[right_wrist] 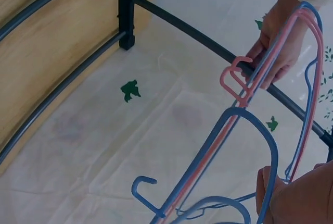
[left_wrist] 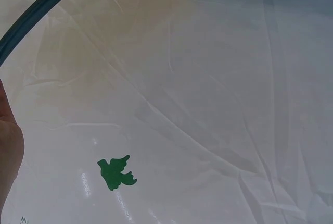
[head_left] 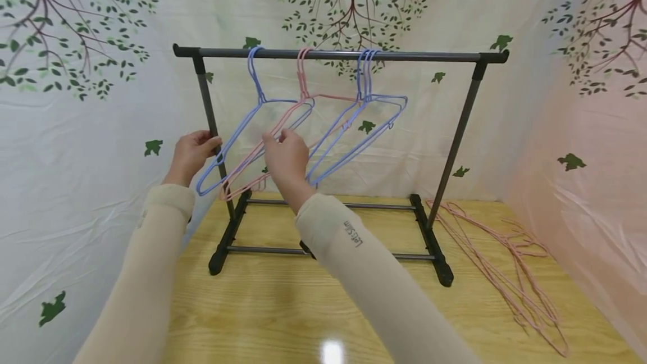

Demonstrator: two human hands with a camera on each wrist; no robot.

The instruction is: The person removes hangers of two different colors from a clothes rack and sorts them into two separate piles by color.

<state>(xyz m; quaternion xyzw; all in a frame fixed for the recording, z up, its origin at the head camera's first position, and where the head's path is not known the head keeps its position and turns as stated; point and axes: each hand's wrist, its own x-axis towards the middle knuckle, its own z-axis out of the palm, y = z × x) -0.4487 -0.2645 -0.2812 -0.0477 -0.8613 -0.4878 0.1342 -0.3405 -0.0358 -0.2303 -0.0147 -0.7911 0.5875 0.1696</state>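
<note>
Pink hangers (head_left: pixel 246 163) hang at mid-rail, between a blue hanger group (head_left: pixel 237 133) on the left and more blue hangers (head_left: pixel 361 142) on the right. My left hand (head_left: pixel 192 153) grips the left upright (head_left: pixel 206 100) of the black clothes rack. In the right wrist view, its fingers (right_wrist: pixel 260 52) curl round that post. At the sloping arm of the pink hangers, my right hand (head_left: pixel 289 162) pinches with bent fingers; blue hanger wire partly covers this hand (right_wrist: pixel 296 195) in the right wrist view. Only an edge of the left hand (left_wrist: pixel 9 140) shows in its own wrist view.
Several loose pink hangers (head_left: pixel 505 263) lie on the wooden tabletop (head_left: pixel 283 308), right of the rack. The rail (head_left: pixel 424 56) runs across to the right upright (head_left: pixel 460 128). A pale sheet (head_left: pixel 91 195) with printed leaves surrounds the table at the back and sides.
</note>
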